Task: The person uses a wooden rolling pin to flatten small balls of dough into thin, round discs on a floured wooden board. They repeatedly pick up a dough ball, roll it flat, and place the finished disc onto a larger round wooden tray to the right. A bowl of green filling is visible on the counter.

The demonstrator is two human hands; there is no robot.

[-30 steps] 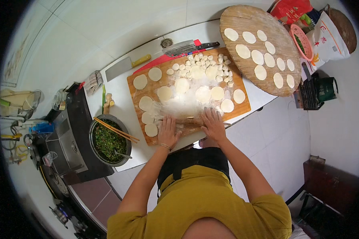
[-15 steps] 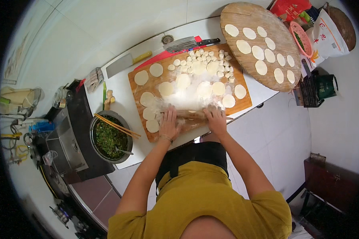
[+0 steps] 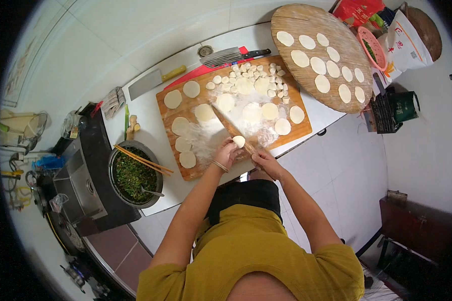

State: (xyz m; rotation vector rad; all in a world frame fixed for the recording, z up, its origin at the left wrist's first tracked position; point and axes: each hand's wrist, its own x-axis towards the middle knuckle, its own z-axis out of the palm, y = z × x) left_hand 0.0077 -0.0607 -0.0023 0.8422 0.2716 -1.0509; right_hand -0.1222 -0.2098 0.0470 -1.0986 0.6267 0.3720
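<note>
Between the fingers of my left hand (image 3: 226, 153) is a small white dough wrapper (image 3: 239, 141), lifted over the near part of the floured wooden cutting board (image 3: 297, 129). My right hand (image 3: 267, 164) is closed round the near end of a wooden rolling pin (image 3: 228, 123). The pin slants away to the left, its tapered far tip over the flour. Flat round wrappers (image 3: 226, 103) lie about the board, some overlapping at its left side. Small dough pieces (image 3: 271, 93) cluster at the far right of the board.
A bowl of chopped green filling (image 3: 134, 173) with chopsticks (image 3: 144, 159) and a spoon stands left. Behind the board lie a cleaver (image 3: 146, 85) and a black-handled knife (image 3: 225, 57). A round wooden board (image 3: 286, 59) with several wrappers overhangs the counter at right.
The rolling pin has swung from lying crosswise under both hands to a slant in my right hand alone. My left hand has left the pin and now holds up a dough wrapper.
</note>
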